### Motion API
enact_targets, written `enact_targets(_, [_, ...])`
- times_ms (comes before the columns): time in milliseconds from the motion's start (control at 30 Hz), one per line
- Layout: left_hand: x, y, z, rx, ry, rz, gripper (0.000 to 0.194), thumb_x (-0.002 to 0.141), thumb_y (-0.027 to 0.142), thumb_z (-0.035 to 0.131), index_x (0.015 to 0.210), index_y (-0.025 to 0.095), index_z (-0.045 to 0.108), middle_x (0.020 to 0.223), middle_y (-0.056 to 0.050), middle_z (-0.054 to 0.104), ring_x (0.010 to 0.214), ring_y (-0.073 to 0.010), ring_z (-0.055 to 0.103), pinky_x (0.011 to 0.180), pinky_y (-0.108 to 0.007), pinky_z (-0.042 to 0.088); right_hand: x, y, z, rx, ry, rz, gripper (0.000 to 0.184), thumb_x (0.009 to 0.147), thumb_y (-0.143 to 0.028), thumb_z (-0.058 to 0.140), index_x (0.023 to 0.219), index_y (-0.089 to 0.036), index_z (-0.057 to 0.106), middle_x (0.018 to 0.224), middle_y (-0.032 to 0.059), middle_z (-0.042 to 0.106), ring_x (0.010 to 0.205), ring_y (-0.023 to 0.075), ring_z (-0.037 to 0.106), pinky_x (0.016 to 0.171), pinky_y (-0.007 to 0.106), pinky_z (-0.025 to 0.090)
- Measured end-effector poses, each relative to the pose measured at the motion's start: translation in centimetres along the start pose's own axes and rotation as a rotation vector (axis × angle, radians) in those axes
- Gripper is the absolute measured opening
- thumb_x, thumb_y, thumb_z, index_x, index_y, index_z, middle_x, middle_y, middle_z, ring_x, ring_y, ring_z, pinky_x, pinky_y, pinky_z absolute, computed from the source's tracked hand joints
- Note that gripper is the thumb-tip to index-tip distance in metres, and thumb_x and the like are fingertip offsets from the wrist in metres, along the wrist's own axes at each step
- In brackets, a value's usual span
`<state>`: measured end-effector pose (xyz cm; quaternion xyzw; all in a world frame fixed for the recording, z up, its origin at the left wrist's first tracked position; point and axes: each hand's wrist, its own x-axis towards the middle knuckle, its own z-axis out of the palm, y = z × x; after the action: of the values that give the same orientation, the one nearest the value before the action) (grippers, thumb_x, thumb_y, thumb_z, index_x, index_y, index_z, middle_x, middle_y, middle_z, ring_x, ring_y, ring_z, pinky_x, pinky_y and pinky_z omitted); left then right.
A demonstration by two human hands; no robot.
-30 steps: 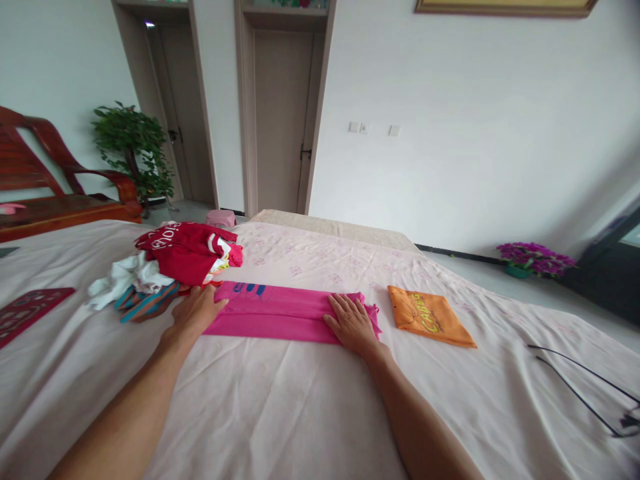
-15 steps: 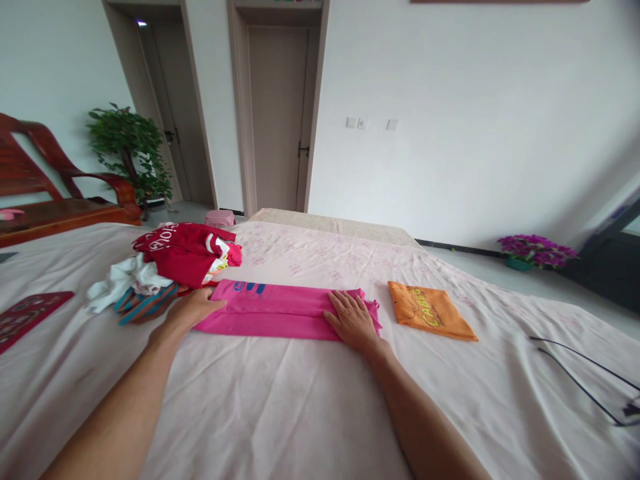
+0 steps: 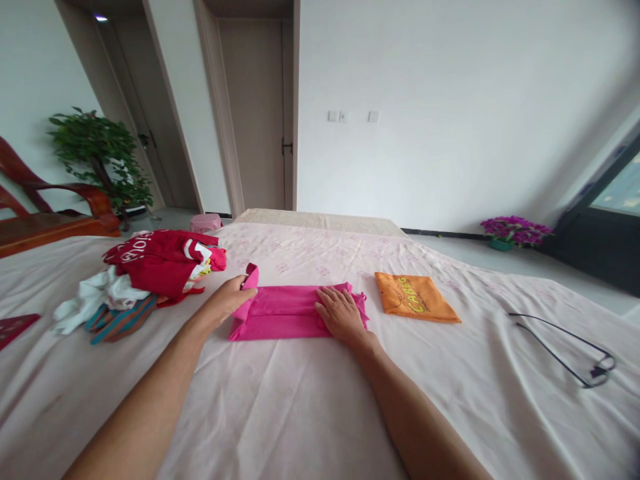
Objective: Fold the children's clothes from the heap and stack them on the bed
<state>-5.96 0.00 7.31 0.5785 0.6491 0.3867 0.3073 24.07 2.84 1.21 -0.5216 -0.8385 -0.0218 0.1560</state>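
Left hand [image 3: 227,298] and right hand [image 3: 341,312] are both on the pink garment [image 3: 287,312], which lies as a long band on the pale sheet [image 3: 280,407], at the centre of my view: the left, at its 9 o'clock end, pinches a raised flap, while the right lies flat near its 3 o'clock end, fingers slightly spread, gripping nothing that I can see. From my remote post I judge the step to be a fold at the left end; the next move likely calls for me to lay that flap down towards 3 o'clock with the right palm steadying the rest. Off at 3 o'clock, the orange garment [image 3: 417,298] bears yellow capitals starting "CAB", the ending unclear to me, and at 10 o'clock the red garment [image 3: 155,260] shows white letters, perhaps "iou"; I can make out no brand
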Motion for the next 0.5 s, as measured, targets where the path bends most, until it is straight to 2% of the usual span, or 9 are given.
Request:
enact_targets(100, [0.1,1.0,3.3,0.062,-0.050,0.048,0.031,0.075,0.035,0.057,0.098,0.015,0.063,0.082,-0.004,0.070,0.077,-0.0217,0.066,0.066,-0.030,0.049,0.0,-0.1,-0.2,0.008,-0.001,0.001,0.051,0.103,-0.045,0.030,0.146,-0.024,0.047,0.152,0.0028,0.046,0.142,0.0218,0.037,0.121,0.041,0.015])
enact_targets(233, [0.5,1.5,6.5,0.140,-0.034,0.040,0.024,0.074,0.030,0.058,0.094,0.017,0.063,0.079,-0.004,0.070,0.075,-0.0208,0.065,0.065,-0.028,0.045,-0.1,-0.2,-0.3,0.018,-0.004,0.006,0.051,0.102,-0.046,0.032,0.146,-0.025,0.047,0.152,0.0033,0.046,0.141,0.0218,0.038,0.121,0.041,0.015])
enact_targets(500, [1.0,1.2,10.0,0.204,-0.044,0.038,0.025,0.074,0.029,0.062,0.095,0.017,0.064,0.084,-0.010,0.071,0.077,-0.0229,0.066,0.067,-0.029,0.044,-0.2,-0.3,-0.5,0.036,0.014,0.010,0.050,0.102,-0.045,0.035,0.145,-0.024,0.048,0.151,0.0040,0.047,0.141,0.0223,0.038,0.120,0.042,0.017])
